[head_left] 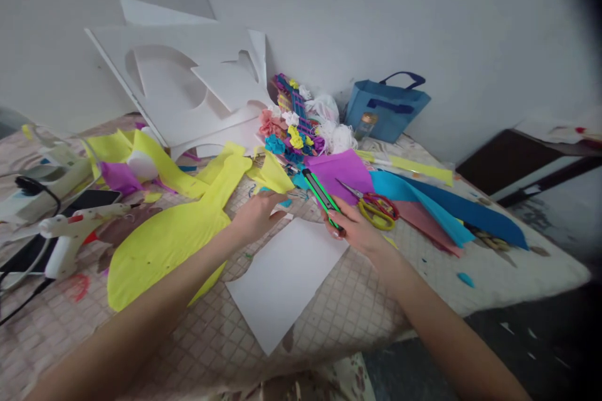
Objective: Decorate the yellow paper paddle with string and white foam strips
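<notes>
My right hand [352, 225] is wrapped round a green and black utility knife [322, 194], which points up and to the left above the far corner of a white board piece [286, 276]. My left hand [258, 216] is over the board's far left side, fingers bent and apart from the thumb. A small white scrap [288, 216] shows by that thumb; whether they touch is unclear. Beside the left forearm lies a large yellow guitar-shaped cutout [164, 250]. Scissors with yellow and red handles [376, 210] rest just beyond my right hand.
Cut white boards [183, 81] lean on the wall. Crumpled paper flowers [291, 128] and a blue bag [388, 109] stand at the back. On the left are a glue gun [70, 235] and a power strip [42, 188]. Purple [336, 172] and blue sheets [418, 200] lie right.
</notes>
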Demonstrator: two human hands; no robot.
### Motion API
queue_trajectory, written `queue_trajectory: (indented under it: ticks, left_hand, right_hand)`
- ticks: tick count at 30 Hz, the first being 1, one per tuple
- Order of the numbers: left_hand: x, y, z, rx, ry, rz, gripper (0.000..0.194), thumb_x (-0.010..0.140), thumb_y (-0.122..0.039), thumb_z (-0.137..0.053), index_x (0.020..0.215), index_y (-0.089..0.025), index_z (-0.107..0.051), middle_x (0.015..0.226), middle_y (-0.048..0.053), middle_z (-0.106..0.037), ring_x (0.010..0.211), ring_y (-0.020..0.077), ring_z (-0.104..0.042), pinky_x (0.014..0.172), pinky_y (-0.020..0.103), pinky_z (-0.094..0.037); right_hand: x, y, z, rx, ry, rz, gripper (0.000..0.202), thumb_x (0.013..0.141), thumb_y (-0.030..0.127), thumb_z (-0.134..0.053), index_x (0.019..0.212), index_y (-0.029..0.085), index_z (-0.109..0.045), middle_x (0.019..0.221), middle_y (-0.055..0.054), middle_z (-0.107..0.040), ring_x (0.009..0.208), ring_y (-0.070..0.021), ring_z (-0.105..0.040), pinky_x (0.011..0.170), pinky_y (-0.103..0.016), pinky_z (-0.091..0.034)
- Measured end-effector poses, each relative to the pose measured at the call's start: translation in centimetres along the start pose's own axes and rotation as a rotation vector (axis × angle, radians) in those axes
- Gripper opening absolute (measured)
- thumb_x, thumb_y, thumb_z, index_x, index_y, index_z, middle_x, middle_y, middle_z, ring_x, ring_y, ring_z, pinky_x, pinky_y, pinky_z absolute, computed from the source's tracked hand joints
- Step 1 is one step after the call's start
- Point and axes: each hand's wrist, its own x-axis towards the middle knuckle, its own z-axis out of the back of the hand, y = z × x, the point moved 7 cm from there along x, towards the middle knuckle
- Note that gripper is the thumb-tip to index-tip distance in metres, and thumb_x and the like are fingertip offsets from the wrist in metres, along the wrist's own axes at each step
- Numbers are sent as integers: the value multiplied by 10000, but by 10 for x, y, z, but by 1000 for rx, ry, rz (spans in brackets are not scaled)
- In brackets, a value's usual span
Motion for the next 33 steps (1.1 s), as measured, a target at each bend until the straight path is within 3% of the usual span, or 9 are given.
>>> queue_trajectory:
  ticks: [3,6,10,13,17,22,25,28,33]
  left_hand:
    - [-17,-15,-8,-34,67,21,238,863,-212,-538,1064,-169,-658,1081,123,-683,1023,278,-619,889,403,-465]
    - [-27,-28,-17,-211,74,91,209,834,-239,-579,1013,-179,-669,1052,109,-690,928,252,-641,828,382,-484]
    - [-25,-37,-38,-873,99,327,372,797,-383,-651,1095,-162,-625,1106,125,-656,788,187,-649,686,319,-499]
    - [-18,-50,-46,-1261,44,362,389,762,-448,-692,1016,-159,-637,1066,97,-640,770,144,-622,673,275,-476]
    - [-16,-55,-48,-1302,-90,353,308,736,-437,-716,820,-151,-638,833,33,-623,701,113,-564,649,248,-445]
    - [-18,-56,-58,-1336,-52,384,311,722,-421,-735,826,-142,-643,742,16,-616,684,114,-557,667,259,-446]
    - [-11,-61,-51,-1365,-33,371,303,728,-412,-739,774,-130,-636,698,11,-606,662,106,-553,683,266,-446]
    - [1,-71,-31,-1406,-51,309,261,757,-362,-728,745,-126,-615,676,0,-595,650,93,-553,695,260,-450]
    - [16,-85,-5,-1490,-54,271,197,778,-278,-716,763,-116,-606,679,-2,-613,646,80,-572,675,233,-460]
  right_hand:
    - [-12,-4,6,-48,-27,-1,297,887,445,-543,1050,199,-507,781,23,-501,463,-31,-339,423,-218,-200]
    - [-22,-4,8,-84,-72,1,321,901,471,-514,1054,189,-519,708,39,-488,419,-21,-284,407,-216,-174]
    - [-37,-3,-2,-83,-119,18,359,898,493,-506,1098,197,-538,620,56,-442,405,-37,-283,388,-208,-183]
    - [-47,-1,-17,-93,-112,45,371,908,487,-492,1150,208,-525,638,48,-443,426,-52,-316,387,-206,-220]
    - [-57,1,-31,-134,-81,79,354,934,453,-458,1207,230,-496,686,39,-459,439,-52,-325,408,-210,-279]
    - [-67,0,-28,-188,-128,76,373,936,450,-457,1230,225,-500,678,37,-466,428,-51,-325,390,-210,-268]
    - [-72,11,-23,-220,-130,91,391,936,426,-467,1279,238,-469,727,24,-506,452,-57,-383,416,-215,-323]
    - [-74,37,-19,-256,-113,180,418,942,389,-469,1333,246,-431,850,-16,-563,529,-78,-472,485,-243,-405]
    - [-69,67,-14,-281,-169,290,340,952,356,-454,1264,227,-498,788,2,-522,523,-74,-420,477,-241,-363]
